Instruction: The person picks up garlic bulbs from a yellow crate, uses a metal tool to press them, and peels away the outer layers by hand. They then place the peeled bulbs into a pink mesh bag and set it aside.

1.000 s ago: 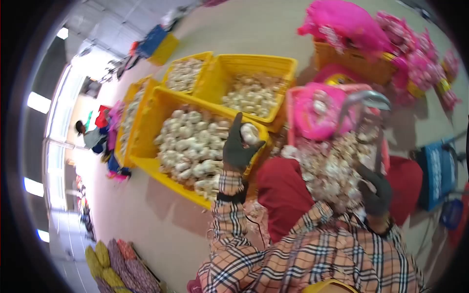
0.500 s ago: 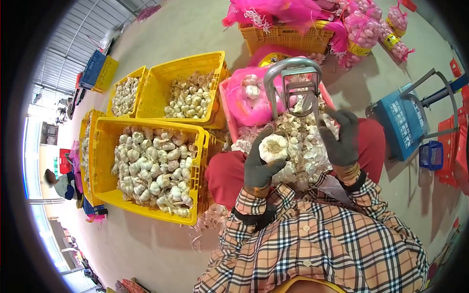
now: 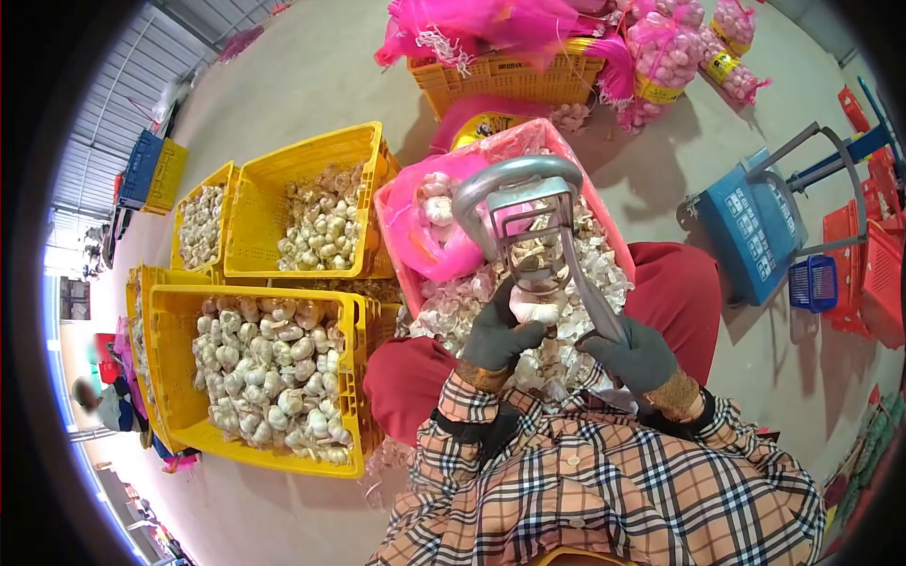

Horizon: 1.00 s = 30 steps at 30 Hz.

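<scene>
A white garlic bulb (image 3: 534,307) is gripped in my gloved left hand (image 3: 500,335), just under the frame of a grey metal lever cutter (image 3: 528,193). My right hand (image 3: 640,358), also in a dark glove, is closed around the cutter's long lever handle (image 3: 595,297). The lever slants down towards me, and the frame hides part of the bulb's top. Below both hands stands a pink crate (image 3: 604,212) holding loose garlic skins (image 3: 453,311). A pink mesh bag (image 3: 448,255) with several bulbs lies at the crate's left side.
Yellow crates (image 3: 260,459) of garlic bulbs (image 3: 274,377) stand on the left. An orange crate (image 3: 510,80) under pink mesh is at the back, beside filled garlic bags (image 3: 661,57). A blue stool-like box (image 3: 750,226) and a small blue basket (image 3: 813,283) are on the right.
My right hand has gone from open beside the cutter to closed around its lever, which has come down towards me. My left hand has brought the garlic bulb under the cutter's frame. The view has shifted.
</scene>
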Each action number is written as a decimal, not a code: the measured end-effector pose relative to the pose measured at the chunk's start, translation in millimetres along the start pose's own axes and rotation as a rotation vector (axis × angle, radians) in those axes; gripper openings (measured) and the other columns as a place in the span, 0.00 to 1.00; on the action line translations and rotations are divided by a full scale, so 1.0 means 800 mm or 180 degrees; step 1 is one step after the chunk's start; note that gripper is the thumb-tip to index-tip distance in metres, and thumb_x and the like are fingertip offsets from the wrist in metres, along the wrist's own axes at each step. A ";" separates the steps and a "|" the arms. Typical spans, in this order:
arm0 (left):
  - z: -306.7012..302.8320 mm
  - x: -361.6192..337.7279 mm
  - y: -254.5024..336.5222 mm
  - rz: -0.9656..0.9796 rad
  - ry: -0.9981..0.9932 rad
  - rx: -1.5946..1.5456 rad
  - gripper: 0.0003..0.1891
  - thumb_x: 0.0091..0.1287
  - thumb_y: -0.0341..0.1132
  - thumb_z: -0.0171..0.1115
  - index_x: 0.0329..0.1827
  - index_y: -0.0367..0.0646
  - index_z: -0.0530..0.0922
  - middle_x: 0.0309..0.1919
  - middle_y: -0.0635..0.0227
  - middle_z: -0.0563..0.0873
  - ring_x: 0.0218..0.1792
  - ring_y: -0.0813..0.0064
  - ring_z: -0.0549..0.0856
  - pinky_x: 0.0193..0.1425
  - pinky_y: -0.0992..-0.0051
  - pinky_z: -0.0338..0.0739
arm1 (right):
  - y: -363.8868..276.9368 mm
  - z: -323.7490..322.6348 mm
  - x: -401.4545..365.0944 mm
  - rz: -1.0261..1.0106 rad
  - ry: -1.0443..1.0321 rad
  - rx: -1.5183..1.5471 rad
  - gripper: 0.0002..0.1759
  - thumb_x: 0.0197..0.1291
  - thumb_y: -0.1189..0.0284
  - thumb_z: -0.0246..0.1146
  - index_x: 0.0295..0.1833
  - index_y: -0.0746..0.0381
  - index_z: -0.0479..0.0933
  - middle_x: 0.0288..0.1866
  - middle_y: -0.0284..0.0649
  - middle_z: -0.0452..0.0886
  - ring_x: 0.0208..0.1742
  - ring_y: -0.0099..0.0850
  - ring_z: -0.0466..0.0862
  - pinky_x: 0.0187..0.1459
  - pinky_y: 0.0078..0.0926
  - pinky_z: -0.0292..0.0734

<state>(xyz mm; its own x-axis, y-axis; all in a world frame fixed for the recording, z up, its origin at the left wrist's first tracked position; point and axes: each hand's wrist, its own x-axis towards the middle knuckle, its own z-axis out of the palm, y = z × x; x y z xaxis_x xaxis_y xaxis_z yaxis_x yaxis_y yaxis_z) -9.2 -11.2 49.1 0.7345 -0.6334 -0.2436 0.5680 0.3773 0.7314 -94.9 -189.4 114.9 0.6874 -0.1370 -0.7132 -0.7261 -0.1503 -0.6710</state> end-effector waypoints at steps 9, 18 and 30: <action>0.009 -0.007 0.008 -0.0496 0.0212 -0.0896 0.29 0.58 0.29 0.61 0.63 0.40 0.63 0.46 0.63 0.78 0.35 0.79 0.78 0.37 0.81 0.73 | -0.024 -0.013 -0.021 0.0205 -0.0340 0.0028 0.24 0.54 0.55 0.62 0.44 0.66 0.75 0.28 0.36 0.77 0.29 0.22 0.76 0.31 0.22 0.71; 0.002 -0.004 -0.010 -0.0310 0.0437 -0.0986 0.29 0.60 0.34 0.62 0.64 0.42 0.63 0.45 0.65 0.78 0.31 0.78 0.77 0.31 0.82 0.72 | 0.002 0.009 -0.015 -0.0962 0.0842 -0.1156 0.22 0.53 0.56 0.64 0.40 0.65 0.75 0.20 0.42 0.76 0.21 0.32 0.78 0.25 0.30 0.73; 0.000 0.004 -0.019 0.0162 0.0296 -0.0703 0.24 0.60 0.36 0.62 0.56 0.35 0.69 0.46 0.62 0.80 0.36 0.76 0.79 0.37 0.80 0.74 | 0.049 0.026 0.078 -0.1831 0.1144 -0.0922 0.16 0.55 0.59 0.63 0.39 0.61 0.74 0.22 0.45 0.76 0.23 0.38 0.79 0.27 0.34 0.73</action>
<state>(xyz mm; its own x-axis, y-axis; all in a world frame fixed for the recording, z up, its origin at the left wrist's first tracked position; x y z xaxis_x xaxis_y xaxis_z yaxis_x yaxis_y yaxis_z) -15.6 -18.9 36.8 0.7894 -0.5488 -0.2751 0.5894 0.5521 0.5897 -80.7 -183.7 39.8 0.9571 -0.2635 -0.1208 -0.2502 -0.5409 -0.8030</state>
